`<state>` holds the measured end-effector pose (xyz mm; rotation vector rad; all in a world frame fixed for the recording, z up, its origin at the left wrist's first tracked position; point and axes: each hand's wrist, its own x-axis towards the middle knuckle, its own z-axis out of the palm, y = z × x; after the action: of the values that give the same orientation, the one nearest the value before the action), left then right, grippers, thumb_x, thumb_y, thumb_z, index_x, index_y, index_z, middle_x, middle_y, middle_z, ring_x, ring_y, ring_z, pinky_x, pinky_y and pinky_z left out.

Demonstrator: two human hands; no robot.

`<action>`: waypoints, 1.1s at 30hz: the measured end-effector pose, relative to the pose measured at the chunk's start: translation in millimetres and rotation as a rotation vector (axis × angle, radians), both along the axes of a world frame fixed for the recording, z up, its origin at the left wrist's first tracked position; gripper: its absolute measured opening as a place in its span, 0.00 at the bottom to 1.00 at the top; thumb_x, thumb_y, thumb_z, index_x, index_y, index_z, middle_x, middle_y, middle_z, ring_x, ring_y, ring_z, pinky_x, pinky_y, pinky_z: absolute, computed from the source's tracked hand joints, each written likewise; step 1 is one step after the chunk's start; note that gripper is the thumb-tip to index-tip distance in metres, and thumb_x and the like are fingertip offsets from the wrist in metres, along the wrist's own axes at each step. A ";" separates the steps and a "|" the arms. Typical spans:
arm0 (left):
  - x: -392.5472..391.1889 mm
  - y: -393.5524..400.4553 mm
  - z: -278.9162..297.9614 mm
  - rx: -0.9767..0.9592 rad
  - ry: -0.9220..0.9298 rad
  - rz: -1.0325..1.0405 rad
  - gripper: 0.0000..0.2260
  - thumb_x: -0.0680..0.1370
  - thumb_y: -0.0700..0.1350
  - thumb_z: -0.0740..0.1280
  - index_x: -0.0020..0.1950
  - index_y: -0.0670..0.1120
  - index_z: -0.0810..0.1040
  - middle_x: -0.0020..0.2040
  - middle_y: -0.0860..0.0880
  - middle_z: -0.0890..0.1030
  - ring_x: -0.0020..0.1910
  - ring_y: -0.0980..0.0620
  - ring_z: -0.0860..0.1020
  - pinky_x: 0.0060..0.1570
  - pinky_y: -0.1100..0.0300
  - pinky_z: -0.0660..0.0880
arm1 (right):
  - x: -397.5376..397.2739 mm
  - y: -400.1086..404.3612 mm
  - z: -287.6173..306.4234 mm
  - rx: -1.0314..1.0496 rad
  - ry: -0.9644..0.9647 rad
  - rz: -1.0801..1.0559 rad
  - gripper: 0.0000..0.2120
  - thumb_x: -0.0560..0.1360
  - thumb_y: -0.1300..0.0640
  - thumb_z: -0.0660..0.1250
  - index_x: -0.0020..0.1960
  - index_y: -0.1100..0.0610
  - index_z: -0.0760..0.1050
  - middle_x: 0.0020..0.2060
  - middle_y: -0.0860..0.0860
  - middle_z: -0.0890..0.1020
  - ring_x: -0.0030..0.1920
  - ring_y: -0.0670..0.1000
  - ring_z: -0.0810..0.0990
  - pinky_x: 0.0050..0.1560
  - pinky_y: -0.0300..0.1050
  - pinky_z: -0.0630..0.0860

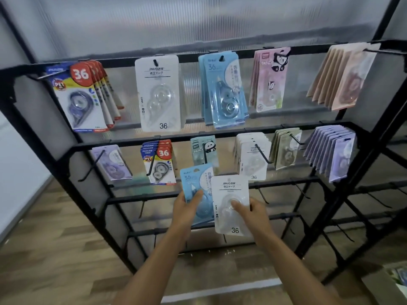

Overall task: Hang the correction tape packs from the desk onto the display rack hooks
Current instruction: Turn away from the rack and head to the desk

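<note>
Hands hold two correction tape packs before the display rack (220, 137), left hand (186, 209) gripping a blue pack (193, 183), right hand (251, 213) pinching a white pack (230, 194), whose hole should be aligned squarely with a matching hook.

Wood-plank floor (50, 234); ribbed translucent wall panel (176, 20); cardboard box (394, 280).

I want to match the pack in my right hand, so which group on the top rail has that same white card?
The white packs, second from left on the top rail, match the white pack in your right hand: same white card marked 36.
</note>
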<state>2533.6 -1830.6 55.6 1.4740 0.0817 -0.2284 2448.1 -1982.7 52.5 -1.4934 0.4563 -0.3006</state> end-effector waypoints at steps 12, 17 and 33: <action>10.2 48.6 1.9 -0.035 -0.061 0.089 0.08 0.76 0.47 0.70 0.54 0.46 0.79 0.47 0.48 0.85 0.45 0.49 0.84 0.44 0.54 0.80 | 31.0 34.8 0.1 0.014 -0.052 0.125 0.12 0.75 0.61 0.68 0.58 0.55 0.76 0.50 0.50 0.83 0.47 0.52 0.83 0.39 0.44 0.79; 22.3 54.5 10.4 -0.061 -0.097 0.052 0.07 0.75 0.47 0.70 0.52 0.48 0.79 0.44 0.52 0.86 0.43 0.52 0.84 0.39 0.60 0.80 | 41.4 42.2 3.0 0.069 -0.108 0.085 0.10 0.75 0.62 0.68 0.55 0.52 0.78 0.48 0.48 0.85 0.45 0.50 0.84 0.37 0.41 0.78; 12.0 -36.1 6.9 -0.068 -0.088 -0.114 0.07 0.76 0.46 0.69 0.53 0.50 0.79 0.48 0.50 0.85 0.46 0.49 0.84 0.44 0.54 0.81 | 12.6 -44.0 4.9 0.070 -0.183 -0.100 0.11 0.74 0.64 0.68 0.51 0.50 0.79 0.44 0.46 0.85 0.43 0.46 0.84 0.36 0.36 0.77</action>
<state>2545.6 -1866.7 62.5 1.4200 -0.0803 -0.2558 2460.8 -2026.8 57.4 -1.3632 0.3912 -0.4913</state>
